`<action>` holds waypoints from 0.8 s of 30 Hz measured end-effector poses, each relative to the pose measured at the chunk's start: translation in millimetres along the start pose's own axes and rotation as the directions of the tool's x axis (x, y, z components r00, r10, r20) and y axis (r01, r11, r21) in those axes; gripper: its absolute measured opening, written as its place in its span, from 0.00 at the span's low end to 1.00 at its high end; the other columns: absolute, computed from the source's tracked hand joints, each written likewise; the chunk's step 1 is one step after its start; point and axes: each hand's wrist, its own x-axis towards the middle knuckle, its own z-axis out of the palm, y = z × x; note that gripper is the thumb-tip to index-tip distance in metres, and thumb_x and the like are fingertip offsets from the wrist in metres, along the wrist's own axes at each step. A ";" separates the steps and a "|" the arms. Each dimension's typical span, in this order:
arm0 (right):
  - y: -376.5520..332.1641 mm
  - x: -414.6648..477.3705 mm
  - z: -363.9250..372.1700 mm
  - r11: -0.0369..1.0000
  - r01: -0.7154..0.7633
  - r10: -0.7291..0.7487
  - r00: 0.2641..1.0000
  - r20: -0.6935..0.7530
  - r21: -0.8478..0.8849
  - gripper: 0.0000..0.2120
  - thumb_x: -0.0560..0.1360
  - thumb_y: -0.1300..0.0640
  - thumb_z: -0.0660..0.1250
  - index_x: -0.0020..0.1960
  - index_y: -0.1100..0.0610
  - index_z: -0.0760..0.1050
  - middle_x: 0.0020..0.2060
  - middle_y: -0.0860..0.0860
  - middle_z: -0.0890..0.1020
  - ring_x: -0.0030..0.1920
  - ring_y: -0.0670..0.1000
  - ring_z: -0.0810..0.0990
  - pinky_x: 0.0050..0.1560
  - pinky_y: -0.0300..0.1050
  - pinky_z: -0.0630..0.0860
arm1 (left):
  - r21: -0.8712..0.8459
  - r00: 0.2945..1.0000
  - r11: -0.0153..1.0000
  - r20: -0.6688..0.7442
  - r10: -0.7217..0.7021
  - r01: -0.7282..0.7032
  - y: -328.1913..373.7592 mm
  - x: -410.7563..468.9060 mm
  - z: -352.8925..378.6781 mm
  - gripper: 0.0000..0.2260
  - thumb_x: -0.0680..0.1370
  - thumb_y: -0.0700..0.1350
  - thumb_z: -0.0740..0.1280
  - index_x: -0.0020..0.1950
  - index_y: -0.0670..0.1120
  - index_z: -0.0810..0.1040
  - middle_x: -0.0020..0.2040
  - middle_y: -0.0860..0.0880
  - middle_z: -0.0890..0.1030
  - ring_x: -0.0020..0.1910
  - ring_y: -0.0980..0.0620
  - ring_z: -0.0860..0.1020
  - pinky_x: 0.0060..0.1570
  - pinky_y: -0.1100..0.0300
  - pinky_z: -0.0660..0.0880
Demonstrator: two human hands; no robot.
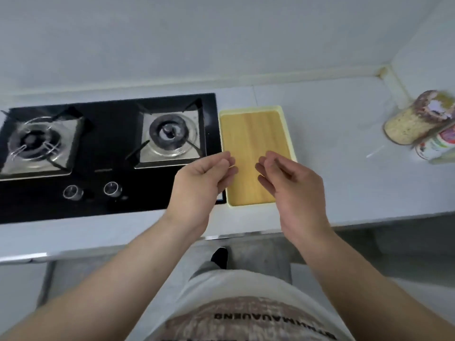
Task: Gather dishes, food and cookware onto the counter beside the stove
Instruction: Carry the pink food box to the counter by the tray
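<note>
Both hands are empty. Left hand (202, 178) and right hand (288, 183) hover side by side over the near half of the tray (248, 129). Fingers (227, 162) are loosely curled and grip nothing.

The tray has a wood-look base and a pale rim. It lies flat on the bench (344, 188), just beside the right edge of the stove (118, 212). The drop zone looks set, and my read is that gathering has barely started.

The stove's right burner (170, 132) is near the tray's left rim, so keep anything gathered off that side.

At the far right of the bench, well apart from the tray, sit 2 containers: a tilted grain jar (413, 119) and a printed can (438, 146). They're blurred, so I cannot tell which leans on which. They're the likely next pick.

- Take the jar first, since it looks unstable.
- Wrap the right hand around its body and steady the can with the left.
- Move 1 at a time.
- Set each upright near the tray.

No dishes or cookware are in view, so those have to come from elsewhere.
</note>
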 end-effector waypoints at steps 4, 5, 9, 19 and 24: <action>12.4 -13.1 13.4 0.999 -0.031 0.034 0.980 0.198 -0.014 0.10 0.80 0.56 0.68 0.44 0.48 0.86 0.48 0.52 0.86 0.53 0.55 0.85 0.59 0.55 0.80 | -0.142 0.971 0.989 -0.238 0.004 -0.039 -14.3 -36.8 -33.6 0.09 0.82 0.38 0.65 0.58 0.42 0.82 0.52 0.45 0.86 0.54 0.49 0.84 0.57 0.57 0.80; 15.3 -17.8 19.2 0.999 -0.035 0.040 0.968 0.247 -0.024 0.07 0.80 0.56 0.68 0.47 0.53 0.85 0.49 0.55 0.86 0.53 0.56 0.85 0.59 0.55 0.80 | -0.173 0.957 0.984 -0.290 0.000 -0.053 -17.8 -48.6 -42.8 0.08 0.82 0.38 0.65 0.58 0.42 0.82 0.52 0.45 0.86 0.54 0.49 0.84 0.57 0.57 0.80; 18.8 -49.5 56.8 0.998 -0.054 0.069 0.883 0.464 -0.045 0.13 0.80 0.57 0.68 0.64 0.58 0.79 0.52 0.50 0.86 0.54 0.46 0.85 0.59 0.46 0.80 | -0.235 0.869 0.964 -0.495 -0.010 -0.124 -27.8 -100.1 -84.9 0.07 0.81 0.38 0.65 0.56 0.41 0.82 0.53 0.44 0.86 0.54 0.48 0.84 0.58 0.57 0.80; 16.9 -187.4 158.6 0.996 -0.027 0.090 0.519 0.850 -0.089 0.16 0.81 0.58 0.66 0.67 0.61 0.76 0.52 0.49 0.85 0.54 0.44 0.84 0.62 0.45 0.79 | -0.285 0.577 0.870 -0.817 -0.002 -0.402 -45.6 -241.1 -190.9 0.08 0.81 0.37 0.66 0.57 0.40 0.82 0.52 0.43 0.86 0.54 0.46 0.84 0.58 0.55 0.79; 35.0 -293.5 210.8 0.991 -0.013 0.130 0.316 0.940 -0.132 0.12 0.81 0.59 0.65 0.64 0.59 0.77 0.51 0.51 0.85 0.54 0.46 0.85 0.60 0.44 0.79 | -0.270 0.385 0.778 -0.922 -0.039 -0.568 -72.7 -334.1 -258.4 0.07 0.81 0.37 0.65 0.57 0.39 0.81 0.53 0.41 0.85 0.56 0.44 0.83 0.58 0.56 0.80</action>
